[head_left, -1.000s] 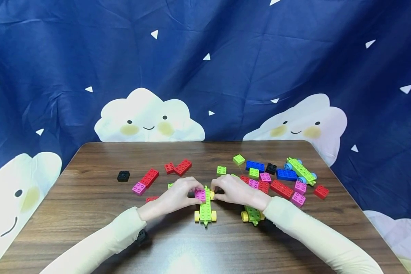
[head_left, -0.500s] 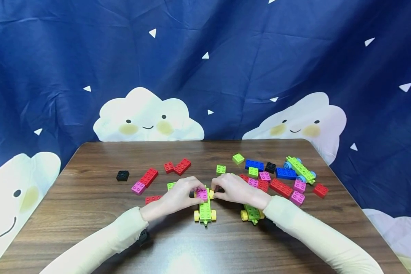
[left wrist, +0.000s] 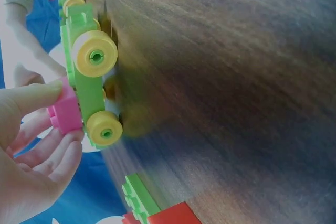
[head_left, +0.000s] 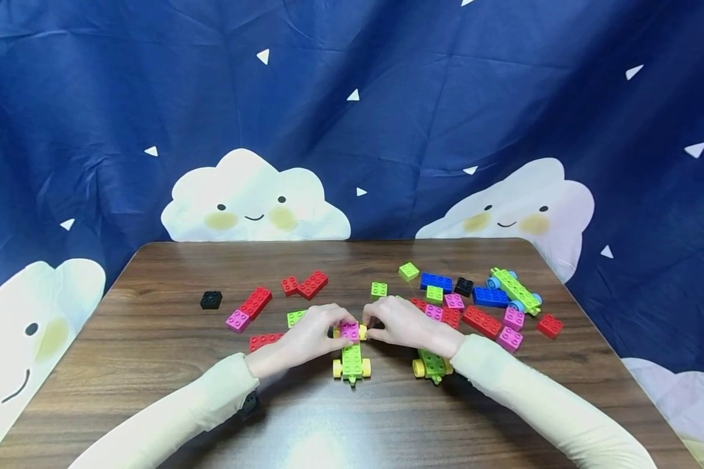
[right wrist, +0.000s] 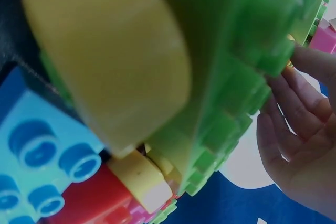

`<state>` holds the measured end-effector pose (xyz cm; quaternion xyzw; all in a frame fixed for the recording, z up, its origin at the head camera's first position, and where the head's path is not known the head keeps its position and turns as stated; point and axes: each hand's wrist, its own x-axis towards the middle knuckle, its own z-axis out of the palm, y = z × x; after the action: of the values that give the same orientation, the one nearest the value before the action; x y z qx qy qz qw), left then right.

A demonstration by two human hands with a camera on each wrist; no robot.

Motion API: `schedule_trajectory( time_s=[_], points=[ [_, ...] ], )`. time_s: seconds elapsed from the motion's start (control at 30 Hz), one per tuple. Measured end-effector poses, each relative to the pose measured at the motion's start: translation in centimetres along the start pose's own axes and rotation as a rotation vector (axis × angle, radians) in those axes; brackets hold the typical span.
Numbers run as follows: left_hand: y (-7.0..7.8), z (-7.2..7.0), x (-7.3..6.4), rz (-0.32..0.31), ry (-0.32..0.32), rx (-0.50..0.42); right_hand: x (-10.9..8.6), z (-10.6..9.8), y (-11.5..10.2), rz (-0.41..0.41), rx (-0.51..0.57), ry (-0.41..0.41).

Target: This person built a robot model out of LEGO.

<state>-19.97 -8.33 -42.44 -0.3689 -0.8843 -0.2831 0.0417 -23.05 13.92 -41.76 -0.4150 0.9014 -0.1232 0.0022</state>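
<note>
My left hand (head_left: 305, 333) pinches a pink building brick (head_left: 349, 331) between thumb and fingers. The brick sits over the far end of a green toy car base (head_left: 352, 365) with yellow wheels; in the left wrist view the pink brick (left wrist: 67, 111) is against the base's studded side. At the far right wheel, my right hand (head_left: 400, 322) grips the base by that yellow wheel (head_left: 363, 332) with thumb and forefinger. Partly under my right forearm stands a second green base (head_left: 431, 366), whose yellow wheel (right wrist: 115, 56) looms large in the right wrist view.
Loose bricks lie to the right, among them a red brick (head_left: 482, 322) and a blue brick (head_left: 491, 298). A blue-wheeled green base (head_left: 516, 291) stands behind them. Left are another red brick (head_left: 255, 303) and a black brick (head_left: 211, 299). A dark piece (head_left: 249, 405) is beneath my left forearm.
The pink brick has shifted right with my left hand, from the base's left side to squarely over its far end. My right hand has stayed nearly still at the wheel.
</note>
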Motion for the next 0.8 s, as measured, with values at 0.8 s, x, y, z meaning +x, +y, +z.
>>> schedule_trajectory(
  time_s=[0.8],
  points=[
    [-0.42, -0.23, -0.12, 0.017, -0.010, -0.059, 0.08, -0.21, -0.26, 0.032, 0.008, -0.015]
  ],
)
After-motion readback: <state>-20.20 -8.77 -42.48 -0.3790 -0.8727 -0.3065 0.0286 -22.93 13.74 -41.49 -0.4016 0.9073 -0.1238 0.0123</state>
